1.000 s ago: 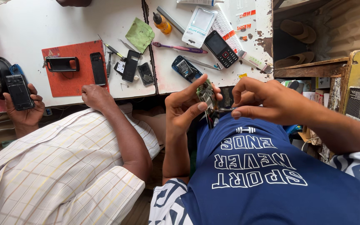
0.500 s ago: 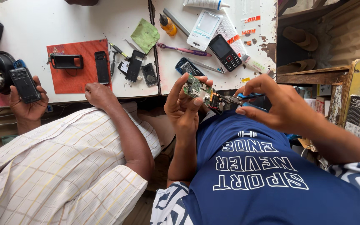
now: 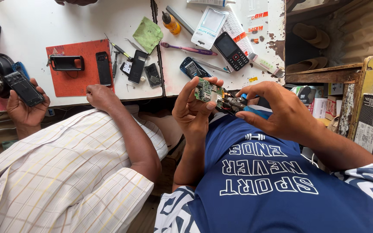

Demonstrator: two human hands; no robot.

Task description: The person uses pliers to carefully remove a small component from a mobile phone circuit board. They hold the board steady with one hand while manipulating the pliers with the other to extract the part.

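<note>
Head view, looking down over a white desk (image 3: pixel 31 26) with worn, stained top. Left hand (image 3: pixel 195 110) raised above the lap, fingers (image 3: pixel 207 82) curled and closed around the edges of a small green printed circuit board (image 3: pixel 207 89), held tilted, just in front of the desk's near edge. Right hand (image 3: pixel 277 110) closed on a pair of blue-handled pliers (image 3: pixel 238 104); pliers' dark tips touching the right edge of the board. Blue shirt with white lettering directly below both hands.

On the desk beyond the board: dark open phone body (image 3: pixel 191 68), black keypad phone (image 3: pixel 231 51), purple toothbrush (image 3: pixel 187 48), white rectangular plastic package (image 3: pixel 210 25), small orange bottle with black cap (image 3: pixel 170 22), crumpled green cloth (image 3: pixel 148 33).

Left part of desk: red rectangular work mat (image 3: pixel 61 84) carrying a black phone frame (image 3: pixel 67 63) and a black flat cover (image 3: pixel 103 68). Beside the mat, more black phone parts and thin metal tools.

Co-worker in a pale checked shirt at left: one hand (image 3: pixel 101 96) resting on the desk edge touching the mat, other hand (image 3: pixel 24 110) holding a black phone (image 3: pixel 23 88) with its back open.
</note>
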